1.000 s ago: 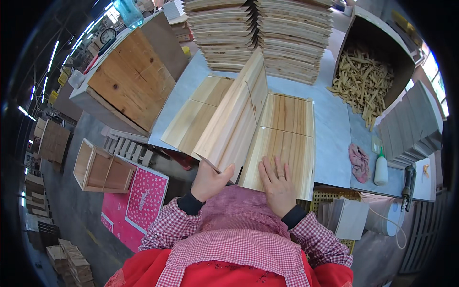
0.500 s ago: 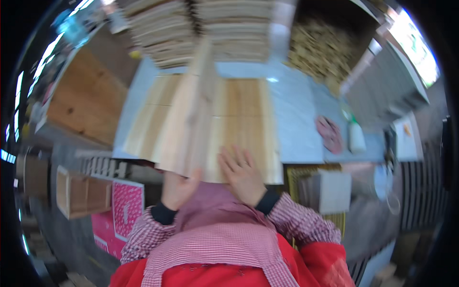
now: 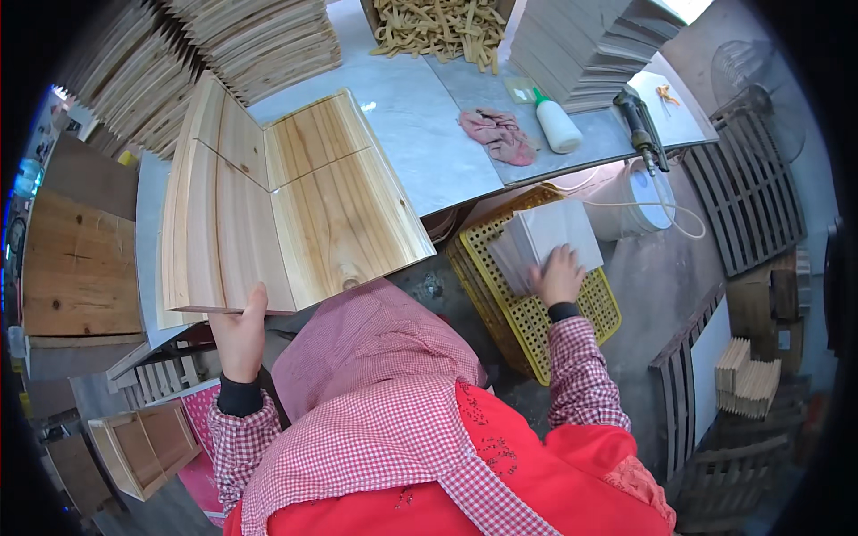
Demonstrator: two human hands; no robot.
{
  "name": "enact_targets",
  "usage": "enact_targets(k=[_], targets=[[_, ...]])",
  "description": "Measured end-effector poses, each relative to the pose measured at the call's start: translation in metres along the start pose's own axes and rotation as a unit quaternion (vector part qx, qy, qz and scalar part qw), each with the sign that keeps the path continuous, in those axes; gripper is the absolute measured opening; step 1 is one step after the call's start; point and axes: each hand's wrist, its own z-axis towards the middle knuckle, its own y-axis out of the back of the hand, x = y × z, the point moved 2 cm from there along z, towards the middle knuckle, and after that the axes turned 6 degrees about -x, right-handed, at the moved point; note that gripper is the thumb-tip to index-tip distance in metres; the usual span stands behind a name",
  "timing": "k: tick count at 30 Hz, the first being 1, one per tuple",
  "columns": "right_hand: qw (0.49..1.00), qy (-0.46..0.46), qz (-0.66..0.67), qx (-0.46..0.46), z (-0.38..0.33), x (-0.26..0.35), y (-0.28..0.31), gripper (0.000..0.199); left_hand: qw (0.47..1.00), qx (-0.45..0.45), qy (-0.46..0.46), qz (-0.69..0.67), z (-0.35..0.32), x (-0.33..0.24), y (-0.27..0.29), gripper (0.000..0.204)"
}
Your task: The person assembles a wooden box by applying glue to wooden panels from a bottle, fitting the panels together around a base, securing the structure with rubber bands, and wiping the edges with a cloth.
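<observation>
My left hand (image 3: 239, 338) grips the near edge of a wooden board (image 3: 228, 237) tilted up on the table, thumb on its face and fingers mostly hidden behind. Beside it lies a second wooden board (image 3: 344, 214), flat, with a groove across it; the two meet in a V. To the right, my right hand (image 3: 560, 275) rests on a stack of pale grey panels (image 3: 563, 230), fingers apart against the top one. That stack sits on a yellow plastic crate (image 3: 509, 335) below the table edge.
On the table (image 3: 420, 134) are stacked boards (image 3: 259, 45), a pink cloth (image 3: 500, 136), a white glue bottle (image 3: 559, 125), an air nailer (image 3: 639, 129) and a box of wood strips (image 3: 438, 31). A white bucket (image 3: 639, 201) and a hose stand right; a wooden drawer box (image 3: 143, 447) lies left.
My right hand has left the flat board and moved right onto the panel stack. The left hand still holds the raised board, now leaning farther left. The view has swung right.
</observation>
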Motion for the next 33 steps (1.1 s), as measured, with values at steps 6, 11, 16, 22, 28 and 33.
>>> enact_targets(k=[6, 11, 16, 22, 28, 33], targets=[[0.987, 0.155, 0.018, -0.035, -0.048, 0.005, -0.01, 0.058, 0.999, 0.025, -0.003, 0.029, 0.003, -0.001, 0.009, 0.047], [0.992, 0.079, 0.075, -0.068, -0.038, -0.032, 0.038, 0.043, 0.992, 0.0, -0.109, 0.057, 0.005, 0.004, 0.009, 0.025], [0.975, 0.094, 0.17, -0.109, 0.005, -0.031, 0.194, 0.02, 0.996, -0.032, -0.08, 0.032, 0.002, 0.002, 0.006, 0.021], [0.863, 0.335, 0.341, -0.165, 0.079, 0.104, 0.256, 0.013, 0.988, -0.059, -0.142, 0.029, 0.001, -0.002, 0.004, 0.03], [0.76, 0.479, 0.4, -0.183, 0.19, 0.281, 0.238, 0.013, 0.995, -0.04, -0.09, 0.029, 0.0, -0.001, 0.001, 0.023], [0.747, 0.523, 0.386, -0.142, 0.228, 0.359, 0.228, 0.013, 0.997, -0.041, -0.059, -0.011, -0.005, -0.012, 0.005, 0.039]])
